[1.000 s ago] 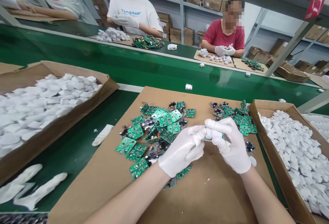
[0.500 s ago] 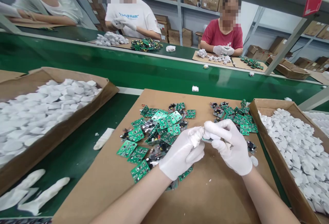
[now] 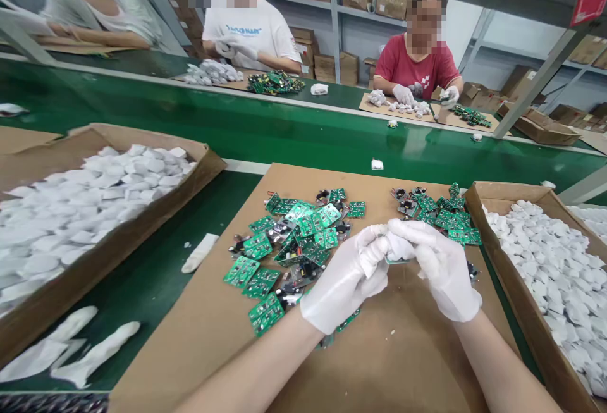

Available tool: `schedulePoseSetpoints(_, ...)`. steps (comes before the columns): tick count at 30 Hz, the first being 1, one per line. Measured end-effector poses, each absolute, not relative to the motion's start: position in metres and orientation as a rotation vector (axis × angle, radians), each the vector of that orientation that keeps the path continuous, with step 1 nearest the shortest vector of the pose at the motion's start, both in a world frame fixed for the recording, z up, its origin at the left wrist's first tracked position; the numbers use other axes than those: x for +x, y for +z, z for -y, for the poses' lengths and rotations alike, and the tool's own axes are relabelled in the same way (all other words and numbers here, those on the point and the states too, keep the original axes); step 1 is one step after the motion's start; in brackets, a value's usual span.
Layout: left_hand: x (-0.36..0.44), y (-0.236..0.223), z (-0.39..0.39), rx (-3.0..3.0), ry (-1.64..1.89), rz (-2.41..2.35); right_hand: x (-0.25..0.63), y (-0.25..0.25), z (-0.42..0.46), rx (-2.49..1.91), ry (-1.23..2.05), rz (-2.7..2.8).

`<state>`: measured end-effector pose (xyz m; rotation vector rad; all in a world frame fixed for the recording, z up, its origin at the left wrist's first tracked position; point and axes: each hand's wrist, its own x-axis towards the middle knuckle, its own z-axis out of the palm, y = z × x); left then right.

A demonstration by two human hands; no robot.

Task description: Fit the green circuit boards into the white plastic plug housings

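Note:
Both hands wear white gloves and meet over the cardboard sheet point(image 3: 379, 369). Between them is a green circuit board with a white wrapping piece on it point(image 3: 399, 250); only a thin green edge shows below the white. My left hand point(image 3: 348, 277) grips it from the left, thumb and fingers pressed together. From the right, my right hand point(image 3: 441, 267) closes on it with the fingers laid over its top. The larger pile of green circuit boards point(image 3: 310, 220) lies just beyond my left hand. A smaller pile of boards point(image 3: 441, 210) sits behind my right hand.
Cardboard trays full of white pieces stand at left point(image 3: 114, 217) and right point(image 3: 545, 274). Loose white gloves or finger covers point(image 3: 95, 359) lie at lower left. A green conveyor point(image 3: 284, 135) runs across, carrying a few small white pieces. Several co-workers sit beyond it.
My right fingers have shifted over the white piece, and more of it shows between my hands. The co-worker in red has moved their hands apart. The view has shifted slightly.

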<state>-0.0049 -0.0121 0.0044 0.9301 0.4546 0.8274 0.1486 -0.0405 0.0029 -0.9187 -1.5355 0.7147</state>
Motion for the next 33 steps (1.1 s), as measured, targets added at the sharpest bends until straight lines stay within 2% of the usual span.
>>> schedulePoseSetpoints(4, -0.002, 0.005, 0.013, 0.931, 0.838, -0.537, 0.143, 0.000, 0.039, -0.967, 0.719, 1.439)
schedulePoseSetpoints(11, -0.004, 0.001, 0.012, 0.928, 0.865, -0.520, 0.145, -0.004, 0.037, -0.989, 0.322, 1.688)
schedulePoseSetpoints(16, -0.007, -0.007, 0.011, 0.851, 0.827, -0.482, 0.149, -0.003, 0.037, -0.943, 0.394, 1.847)
schedulePoseSetpoints(21, -0.006, -0.009, 0.010, 0.583, 0.805, -0.464, 0.150, -0.005, 0.035, -0.912, 0.219, 1.943)
schedulePoseSetpoints(25, -0.005, -0.002, 0.009, 0.556, 0.768, -0.453, 0.150, -0.004, 0.036, -0.951, 0.217, 1.966)
schedulePoseSetpoints(33, -0.002, 0.002, 0.013, 0.696, 0.811, -0.407, 0.148, 0.002, 0.038, -0.950, 0.412, 1.988)
